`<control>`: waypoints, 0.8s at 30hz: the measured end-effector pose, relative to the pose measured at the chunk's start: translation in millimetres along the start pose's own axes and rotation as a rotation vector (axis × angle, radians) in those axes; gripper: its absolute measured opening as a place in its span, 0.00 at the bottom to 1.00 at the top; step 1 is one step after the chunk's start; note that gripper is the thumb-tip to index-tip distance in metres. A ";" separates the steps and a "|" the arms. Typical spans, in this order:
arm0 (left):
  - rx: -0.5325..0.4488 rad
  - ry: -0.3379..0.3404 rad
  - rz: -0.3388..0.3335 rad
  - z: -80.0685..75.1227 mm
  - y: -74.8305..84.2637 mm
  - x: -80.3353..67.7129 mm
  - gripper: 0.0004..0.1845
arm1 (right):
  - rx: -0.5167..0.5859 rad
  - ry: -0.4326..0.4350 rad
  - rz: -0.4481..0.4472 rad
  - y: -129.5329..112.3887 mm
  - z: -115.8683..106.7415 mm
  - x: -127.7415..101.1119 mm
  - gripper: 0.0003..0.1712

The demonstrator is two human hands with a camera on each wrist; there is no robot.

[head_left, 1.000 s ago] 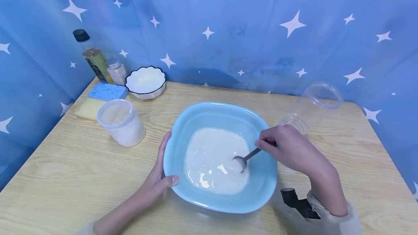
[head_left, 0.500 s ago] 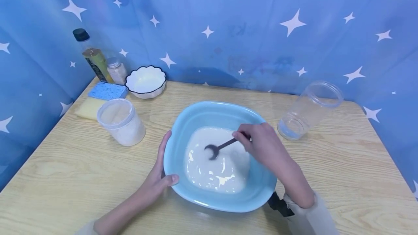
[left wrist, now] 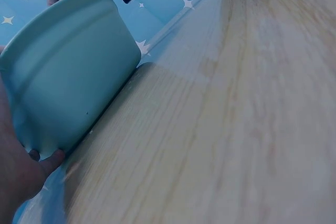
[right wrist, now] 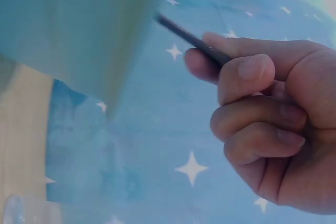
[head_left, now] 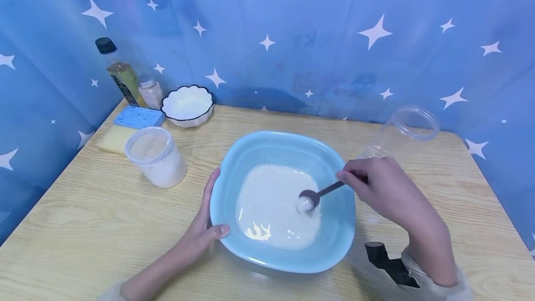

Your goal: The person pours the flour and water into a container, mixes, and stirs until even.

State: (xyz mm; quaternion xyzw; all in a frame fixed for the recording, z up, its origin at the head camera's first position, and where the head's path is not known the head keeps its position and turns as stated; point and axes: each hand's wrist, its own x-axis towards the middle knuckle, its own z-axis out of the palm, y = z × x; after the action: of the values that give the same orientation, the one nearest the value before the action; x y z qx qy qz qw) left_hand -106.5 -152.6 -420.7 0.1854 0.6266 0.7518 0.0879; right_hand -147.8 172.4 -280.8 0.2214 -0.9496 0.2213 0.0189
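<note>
A light blue basin (head_left: 288,264) stands on the wooden table, holding a white, glossy liquid (head_left: 267,203). My left hand (head_left: 202,226) grips its left side, thumb at the rim and fingers against the outer wall; the left wrist view shows the basin's outer wall (left wrist: 73,77) beside that hand. With thumb and index finger, my right hand (head_left: 386,192) pinches the handle of a dark spoon (head_left: 330,188). The round spoon bowl lies in the liquid on the basin's right side. In the right wrist view, the other fingers (right wrist: 257,114) curl into the palm below the handle (right wrist: 194,40).
A clear plastic jar (head_left: 401,134) stands behind my right hand. To the left is an open tub of white powder (head_left: 163,166), near blue (head_left: 139,117) and yellow (head_left: 116,139) sponges. Behind are an oil bottle (head_left: 125,80), a small jar (head_left: 151,93) and a scalloped white bowl (head_left: 188,106).
My right hand swept the spoon left to the middle of the liquid, then back to the right side, with ripples shifting. My left hand stays on the basin.
</note>
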 end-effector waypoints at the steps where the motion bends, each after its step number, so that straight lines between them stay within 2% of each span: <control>1: -0.001 0.000 0.001 -0.1 -0.1 0.1 0.51 | 0.002 0.023 -0.007 0.0 -1.2 -1.0 0.09; 5: 0.007 -0.001 0.000 -0.2 -0.4 0.1 0.51 | 0.001 0.050 -0.015 0.1 -3.8 -2.4 0.09; 9: 0.011 -0.001 -0.004 0.1 0.1 -0.3 0.51 | 0.000 -0.011 -0.007 -1.2 -2.5 -1.5 0.10; 13: 0.017 0.004 -0.007 0.3 0.5 -0.7 0.51 | 0.017 -0.087 -0.041 -4.8 4.0 0.8 0.13; 17: 0.020 0.004 0.000 0.2 0.4 -0.2 0.51 | 0.026 -0.126 -0.067 -8.6 11.7 5.3 0.16; 24: 0.006 -0.001 0.013 -0.3 -0.3 0.8 0.52 | -0.052 -0.074 -0.057 -7.4 15.0 7.8 0.21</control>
State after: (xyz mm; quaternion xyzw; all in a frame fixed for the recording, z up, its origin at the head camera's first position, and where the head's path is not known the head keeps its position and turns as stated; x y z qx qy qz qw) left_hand -107.4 -152.6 -421.0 0.1901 0.6276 0.7504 0.0830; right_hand -150.7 156.8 -290.2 0.2559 -0.9483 0.1877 -0.0041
